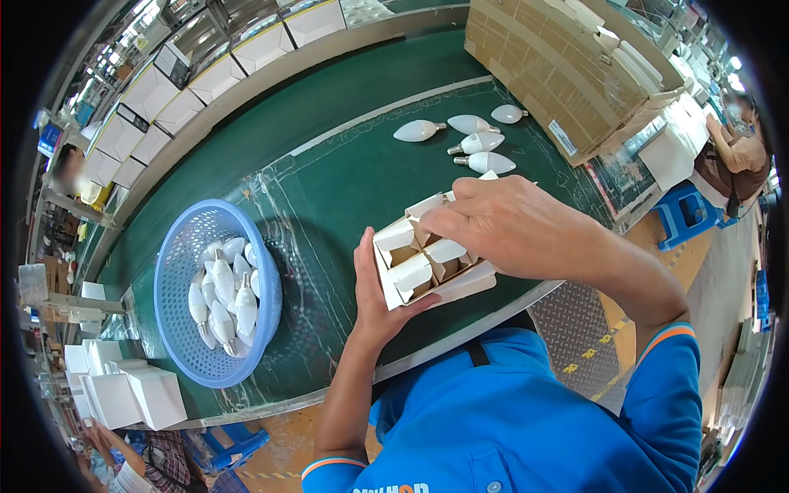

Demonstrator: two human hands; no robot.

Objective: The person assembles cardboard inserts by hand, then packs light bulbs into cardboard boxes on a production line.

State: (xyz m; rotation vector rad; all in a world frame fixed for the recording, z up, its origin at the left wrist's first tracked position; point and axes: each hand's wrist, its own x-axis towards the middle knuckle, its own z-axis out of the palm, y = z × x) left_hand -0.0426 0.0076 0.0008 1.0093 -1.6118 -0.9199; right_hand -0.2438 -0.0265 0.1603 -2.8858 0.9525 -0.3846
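My left hand is wrapped round the lower left side of a white carton, its thumb along the near edge. The carton is open at the top, with cardboard dividers and raised flaps. Over its far right part, my right hand is closed, fingertips down at the dividers; what they hold, if anything, is hidden. Several white candle-shaped bulbs lie on the green table beyond the carton. On the left, a blue perforated basket holds several more bulbs.
A large brown cardboard box stands at the back right. White boxes sit at the table's near left corner. Blue stools are beside the table. Other people are at the right, far left and lower left.
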